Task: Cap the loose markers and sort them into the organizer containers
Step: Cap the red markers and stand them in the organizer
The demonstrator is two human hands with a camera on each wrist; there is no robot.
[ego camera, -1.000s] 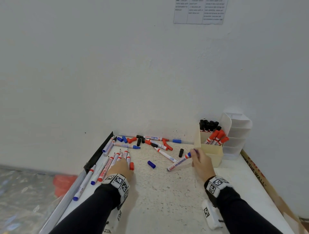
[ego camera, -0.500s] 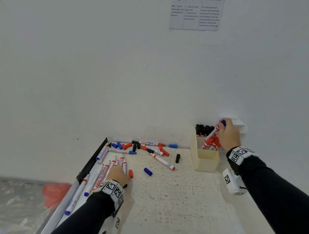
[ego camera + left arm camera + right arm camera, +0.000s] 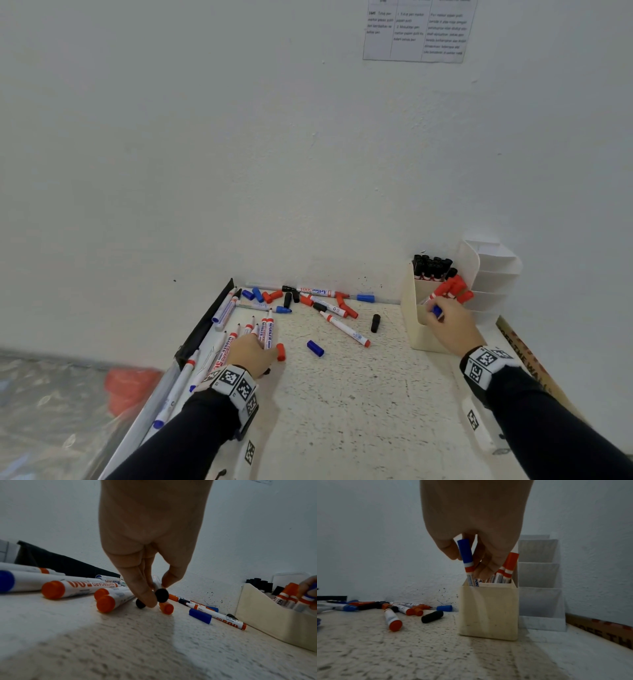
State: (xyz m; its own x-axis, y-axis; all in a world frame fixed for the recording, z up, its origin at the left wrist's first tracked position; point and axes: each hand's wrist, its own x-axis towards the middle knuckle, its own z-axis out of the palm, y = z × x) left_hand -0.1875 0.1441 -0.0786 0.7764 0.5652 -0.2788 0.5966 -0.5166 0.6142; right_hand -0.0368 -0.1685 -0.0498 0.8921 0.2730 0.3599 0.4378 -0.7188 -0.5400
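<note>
White wall is backing the speckled bench (image 3: 342, 411). At its right edge the right hand (image 3: 452, 329) is pinching a blue-capped marker (image 3: 465, 555), its barrel standing in the cream organizer (image 3: 488, 609) among red-capped markers (image 3: 510, 563). Near the left edge the left hand (image 3: 251, 354) is pinching a black-ended marker (image 3: 161, 595) among loose markers (image 3: 346, 329).

Looks like an office or classroom corner: bare white wall (image 3: 239, 137), printed instruction sheet (image 3: 416, 32), speckled worktop (image 3: 342, 411) strewn with whiteboard markers (image 3: 346, 330)
</note>
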